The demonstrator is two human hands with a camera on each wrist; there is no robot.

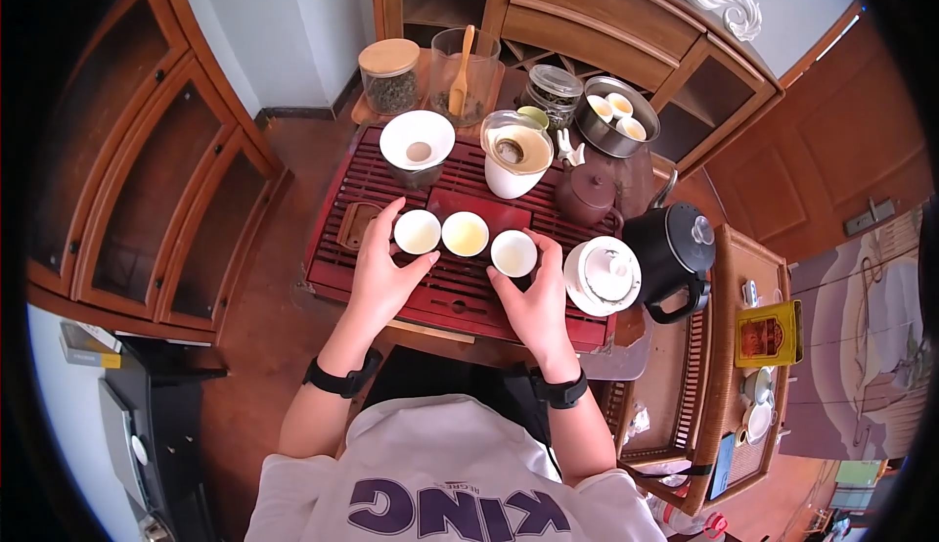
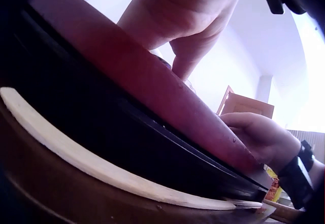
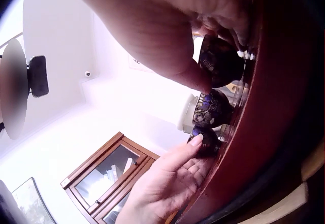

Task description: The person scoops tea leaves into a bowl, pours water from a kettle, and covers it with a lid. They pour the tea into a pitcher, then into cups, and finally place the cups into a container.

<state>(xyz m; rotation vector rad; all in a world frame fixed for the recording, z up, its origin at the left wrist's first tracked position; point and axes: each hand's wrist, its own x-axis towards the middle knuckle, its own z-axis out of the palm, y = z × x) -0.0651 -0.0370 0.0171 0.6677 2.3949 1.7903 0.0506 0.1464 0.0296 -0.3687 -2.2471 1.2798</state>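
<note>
Left hand point(image 1: 380, 273) pinches the left teacup point(image 1: 419, 233), right hand point(image 1: 534, 309) apparently gripping the right teacup point(image 1: 514, 254), 1 tea-filled cup point(image 1: 466, 235) between

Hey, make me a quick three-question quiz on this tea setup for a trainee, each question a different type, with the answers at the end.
1. Multiple choice. In the row of three cups on the red slatted tray, which one does neither the left hand nor the right hand grip?
A) the left cup
B) the middle cup
C) the right cup

2. True or false. The black kettle stands to the right of the white lidded bowl.

3. Fill in the number. The round metal bowl at the back right holds ___ small cups.

Key: 1 B; 2 true; 3 three
</note>
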